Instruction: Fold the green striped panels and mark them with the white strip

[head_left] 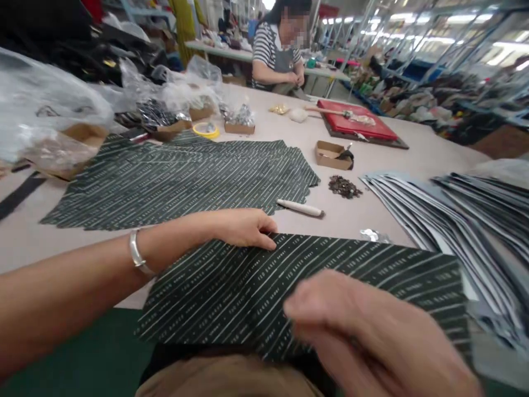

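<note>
A dark green fabric piece (pixel 223 292) with pale slanting stripes and lettering lies over the table's near edge, towards my lap. My left hand (pixel 243 229), with a silver bangle on the wrist, grips its upper edge, thumb on the printed face. Over the right half of this piece hovers my right hand (pixel 367 325), blurred, its fingers curled together. Whatever may be between those fingertips is hidden. Just beyond my left hand rests a white pen-like tool (pixel 300 208). Behind it spreads a stack of matching fabric pieces (pixel 185 182).
Small dark metal parts (pixel 345 187) lie in a heap near an open cardboard box (pixel 333 154). Layered grey-black panels (pixel 417 215) fan out at right. A red pad (pixel 359 120) with a mallet sits farther back. Plastic bags (pixel 53 99) crowd the left. Across the table, a person (pixel 275 55) works.
</note>
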Motion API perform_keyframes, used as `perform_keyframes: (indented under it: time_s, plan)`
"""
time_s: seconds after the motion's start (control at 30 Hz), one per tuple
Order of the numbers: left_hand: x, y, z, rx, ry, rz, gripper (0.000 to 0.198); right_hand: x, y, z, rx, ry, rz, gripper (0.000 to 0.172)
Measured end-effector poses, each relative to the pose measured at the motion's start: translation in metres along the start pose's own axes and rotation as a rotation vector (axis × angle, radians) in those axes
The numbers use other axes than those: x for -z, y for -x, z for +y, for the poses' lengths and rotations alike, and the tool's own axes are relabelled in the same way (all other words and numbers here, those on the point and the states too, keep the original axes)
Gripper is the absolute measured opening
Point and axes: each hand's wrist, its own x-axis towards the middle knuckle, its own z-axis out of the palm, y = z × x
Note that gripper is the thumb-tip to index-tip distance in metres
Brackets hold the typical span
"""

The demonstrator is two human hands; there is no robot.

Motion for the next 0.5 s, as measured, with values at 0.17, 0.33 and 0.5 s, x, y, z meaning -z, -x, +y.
perform_keyframes:
  time_s: [0.17, 0.33, 0.5]
  plan:
    - [-0.027, -0.029, -0.022, 0.091, -0.029, 0.016, 0.013, -0.026, -0.047, 0.045, 0.219, -0.295, -0.18, 0.019]
    - [-0.03, -0.029, -0.032, 0.124, 0.057, -0.041, 0.011, -0.051, -0.056, 0.075, 0.067, -0.353, -0.118, 0.015]
    - [-0.035, -0.028, -0.033, 0.105, 0.349, -0.111, 0.026, -0.051, -0.057, 0.074, 0.042, -0.396, -0.191, 0.014]
